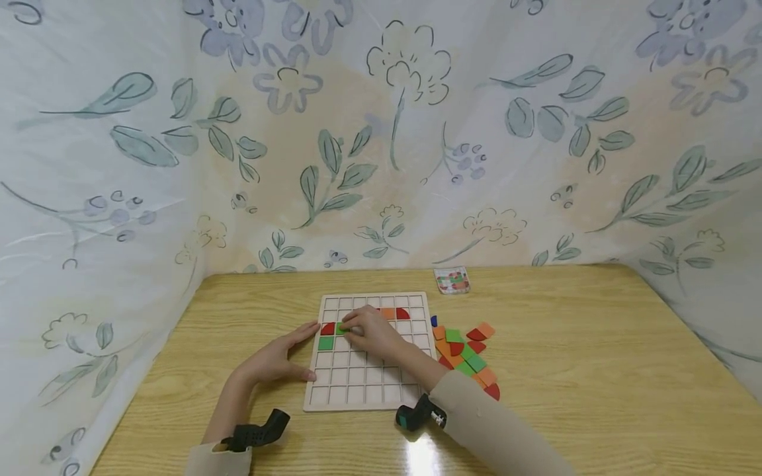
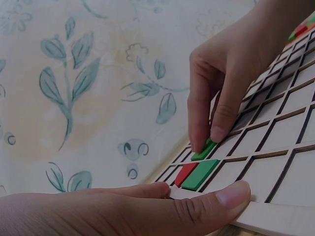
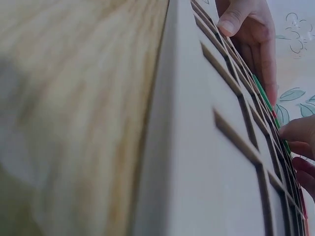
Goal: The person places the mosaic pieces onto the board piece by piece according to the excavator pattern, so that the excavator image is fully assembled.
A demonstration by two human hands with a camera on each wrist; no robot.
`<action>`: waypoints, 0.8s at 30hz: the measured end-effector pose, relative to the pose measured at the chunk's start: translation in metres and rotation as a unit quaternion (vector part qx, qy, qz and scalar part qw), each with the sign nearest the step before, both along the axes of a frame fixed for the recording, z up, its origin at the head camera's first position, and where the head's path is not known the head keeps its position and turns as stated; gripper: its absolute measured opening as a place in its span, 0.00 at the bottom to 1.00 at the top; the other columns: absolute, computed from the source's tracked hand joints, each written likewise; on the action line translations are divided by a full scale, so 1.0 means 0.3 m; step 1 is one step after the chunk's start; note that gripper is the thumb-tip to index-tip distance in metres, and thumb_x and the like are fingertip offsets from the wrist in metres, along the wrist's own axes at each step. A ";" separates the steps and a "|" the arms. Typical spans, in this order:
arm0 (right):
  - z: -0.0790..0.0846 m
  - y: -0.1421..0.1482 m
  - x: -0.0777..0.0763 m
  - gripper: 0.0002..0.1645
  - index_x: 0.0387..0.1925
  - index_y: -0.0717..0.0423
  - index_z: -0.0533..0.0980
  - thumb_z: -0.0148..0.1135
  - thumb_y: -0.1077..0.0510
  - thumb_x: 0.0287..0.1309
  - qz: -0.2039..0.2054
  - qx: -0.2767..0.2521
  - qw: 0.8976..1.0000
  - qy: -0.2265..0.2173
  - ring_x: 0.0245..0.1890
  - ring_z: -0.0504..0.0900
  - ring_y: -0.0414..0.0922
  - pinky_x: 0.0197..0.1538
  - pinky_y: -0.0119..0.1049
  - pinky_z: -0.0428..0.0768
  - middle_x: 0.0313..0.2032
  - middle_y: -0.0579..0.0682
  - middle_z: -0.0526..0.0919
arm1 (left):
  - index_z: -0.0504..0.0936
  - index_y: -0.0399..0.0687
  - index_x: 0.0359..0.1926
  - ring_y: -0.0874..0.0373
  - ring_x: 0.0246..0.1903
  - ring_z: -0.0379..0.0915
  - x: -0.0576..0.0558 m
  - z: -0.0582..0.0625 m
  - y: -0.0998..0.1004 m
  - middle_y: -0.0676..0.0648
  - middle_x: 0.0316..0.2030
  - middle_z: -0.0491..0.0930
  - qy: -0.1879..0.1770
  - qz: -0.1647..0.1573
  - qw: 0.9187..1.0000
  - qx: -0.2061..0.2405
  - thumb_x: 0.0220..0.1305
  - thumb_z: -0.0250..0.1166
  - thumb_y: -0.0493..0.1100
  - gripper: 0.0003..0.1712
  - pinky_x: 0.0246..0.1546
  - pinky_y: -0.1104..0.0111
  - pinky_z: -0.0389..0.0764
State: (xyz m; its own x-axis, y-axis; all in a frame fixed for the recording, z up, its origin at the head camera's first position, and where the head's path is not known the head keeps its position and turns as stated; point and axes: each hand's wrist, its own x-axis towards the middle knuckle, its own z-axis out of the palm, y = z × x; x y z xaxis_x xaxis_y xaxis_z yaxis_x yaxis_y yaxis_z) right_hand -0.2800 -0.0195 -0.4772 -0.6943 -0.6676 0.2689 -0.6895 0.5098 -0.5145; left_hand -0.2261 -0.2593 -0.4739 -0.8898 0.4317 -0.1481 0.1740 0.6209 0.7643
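Well, my right hand [image 1: 375, 334] has its thumb and fingertips pinched on a small green piece [image 2: 204, 152], at the second cell of the grid board [image 1: 356, 395], third row from the far edge. Whether it sits fully down in its cell I can't quite tell, since my fingertips cover part of it. Just left of it lies a red piece [image 1: 328, 328] with a curved side, and nearer me, below the red, a green square [image 1: 325, 343]. My left hand [image 1: 268, 360] rests at the board's left edge, fingers extended and thumb spread, gripping nothing. Beyond my right hand, an orange square [image 1: 389, 313] sits in the second row beside a red quarter-round [image 1: 403, 313]. Loose pieces [image 1: 476, 362] lie heaped on the table [image 1: 595, 370] to the board's right, and a patterned card [image 1: 452, 281] lies farther back.
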 end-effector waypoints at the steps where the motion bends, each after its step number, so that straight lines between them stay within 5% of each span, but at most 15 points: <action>1: 0.000 -0.001 0.000 0.11 0.41 0.55 0.83 0.61 0.59 0.56 -0.001 0.000 1.000 0.003 0.49 0.75 0.46 0.54 0.38 0.72 0.46 0.49 0.82 | 0.55 0.52 0.70 0.40 0.69 0.38 0.000 0.000 0.001 0.43 0.71 0.48 0.000 0.000 1.000 0.000 0.43 0.74 0.53 0.55 0.62 0.40 0.49; 7: 0.016 0.011 0.012 0.13 0.43 0.55 0.82 0.62 0.60 0.55 -0.016 -0.052 0.997 -0.059 0.52 0.75 0.46 0.57 0.40 0.71 0.47 0.49 0.82 | 0.55 0.52 0.70 0.40 0.69 0.39 0.000 0.003 0.003 0.43 0.71 0.48 -0.001 0.001 1.000 0.003 0.43 0.74 0.53 0.55 0.62 0.41 0.50; 17: 0.057 0.114 0.022 0.17 0.47 0.55 0.80 0.64 0.56 0.55 -0.048 -0.161 0.968 -0.184 0.48 0.79 0.47 0.51 0.40 0.77 0.47 0.50 0.82 | 0.54 0.53 0.71 0.40 0.69 0.38 -0.009 0.006 0.000 0.44 0.71 0.47 -0.007 0.002 1.000 -0.003 0.43 0.74 0.54 0.55 0.62 0.40 0.48; 24: 0.075 0.235 0.031 0.19 0.47 0.58 0.79 0.65 0.55 0.54 -0.076 -0.191 0.958 -0.202 0.46 0.80 0.48 0.49 0.39 0.77 0.46 0.53 0.82 | 0.55 0.51 0.70 0.38 0.69 0.38 -0.013 0.005 -0.008 0.42 0.71 0.47 -0.003 -0.001 1.000 -0.001 0.43 0.74 0.53 0.56 0.62 0.40 0.48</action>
State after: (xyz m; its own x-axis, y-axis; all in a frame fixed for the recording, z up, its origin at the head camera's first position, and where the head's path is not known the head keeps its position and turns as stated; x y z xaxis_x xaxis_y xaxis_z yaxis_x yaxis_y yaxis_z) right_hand -0.2709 0.0510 -0.4549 -0.8749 -0.4563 0.1623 -0.3273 0.3100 -0.8926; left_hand -0.2299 -0.2616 -0.4725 -0.8878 0.4335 -0.1547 0.1711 0.6227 0.7635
